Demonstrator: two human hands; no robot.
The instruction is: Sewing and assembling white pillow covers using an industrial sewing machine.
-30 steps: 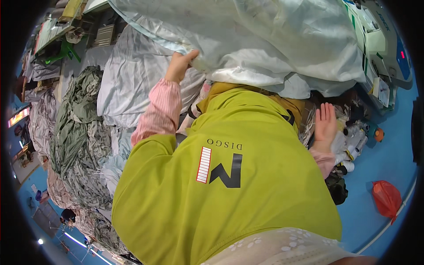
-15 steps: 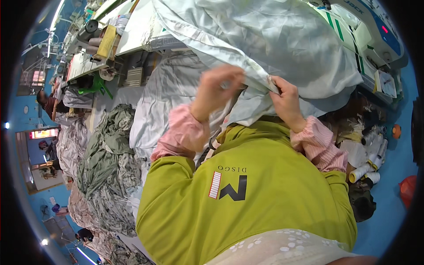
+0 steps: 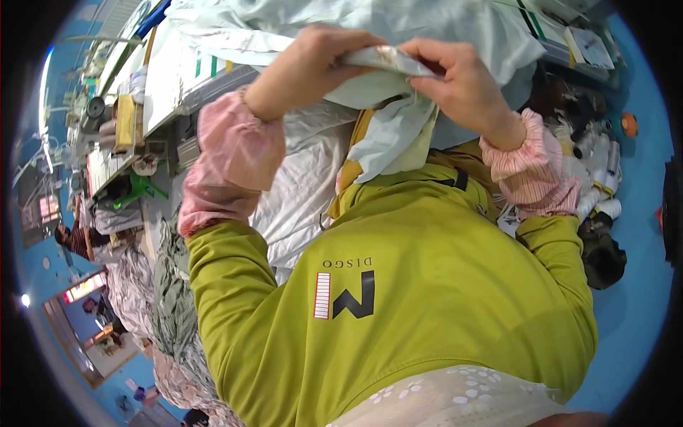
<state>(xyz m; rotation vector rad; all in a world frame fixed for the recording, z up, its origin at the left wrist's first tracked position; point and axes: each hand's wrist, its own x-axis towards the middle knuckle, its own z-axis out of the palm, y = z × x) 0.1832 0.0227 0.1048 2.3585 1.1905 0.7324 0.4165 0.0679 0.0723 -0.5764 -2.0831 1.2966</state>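
Holding a folded edge [image 3: 388, 60] of the pale blue fabric [image 3: 448, 21] up in front of me, I have both hands close together at the far middle of the scene, the strip running between them. My left hand [image 3: 313, 67] has its fingers curled closed over the left end of the fold, the back of the hand turned up, so I cannot tell where each tip sits. My right hand [image 3: 462, 82] pinches the other end narrowly between thumb and forefinger. The rest of the fabric spreads beyond my hands over the far side, and a loose pale flap [image 3: 395, 135] hangs below the fold toward my yellow-green sweatshirt [image 3: 441, 285]. Pink ribbed cuffs [image 3: 526, 167] bunch around both my wrists. Left of the flap lies crumpled white cloth [image 3: 306, 174], and farther left, a green-grey cloth heap [image 3: 174, 299]. At the far left is a white worktable [image 3: 167, 92]; over on the right, white thread cones [image 3: 605, 171] lie clustered, with a black bag [image 3: 603, 260] just nearer, against the blue floor [image 3: 629, 320]
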